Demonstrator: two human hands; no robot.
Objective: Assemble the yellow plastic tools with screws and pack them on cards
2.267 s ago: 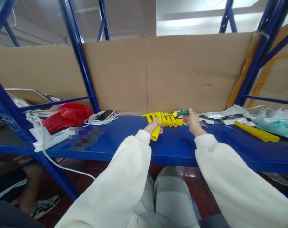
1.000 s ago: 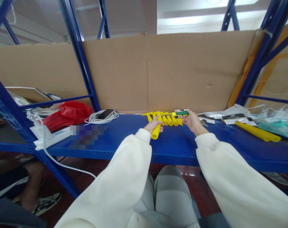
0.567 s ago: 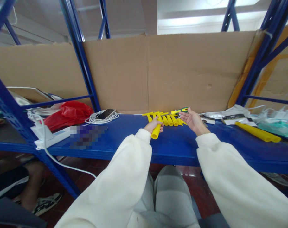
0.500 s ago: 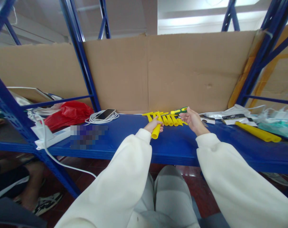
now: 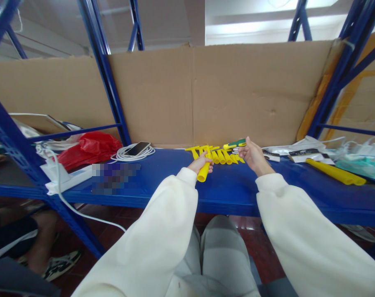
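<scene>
My left hand (image 5: 199, 163) is wrapped round a yellow T-shaped piece (image 5: 202, 175), whose hollow round end faces me. In my right hand (image 5: 254, 156), the fingertips close on the butt of a screwdriver (image 5: 234, 144) with a green and yellow handle. Its shaft points left toward the head of the held piece; whether the tip touches it I cannot tell. Between and behind my hands, several more yellow T-shaped pieces (image 5: 227, 157) lie in a row on the blue shelf (image 5: 171, 159).
To the left are a phone (image 5: 138, 149) on a coiled white cable (image 5: 121, 155), a red plastic bag (image 5: 87, 149) and a white power strip (image 5: 72, 179). Yellow tubes (image 5: 336, 171) and bagged items lie right. Cardboard (image 5: 237, 90) stands along the back, between blue posts (image 5: 108, 78).
My right hand has shifted slightly right, its fingers farther back on the screwdriver's butt. The left hand and the yellow piece in it stay put.
</scene>
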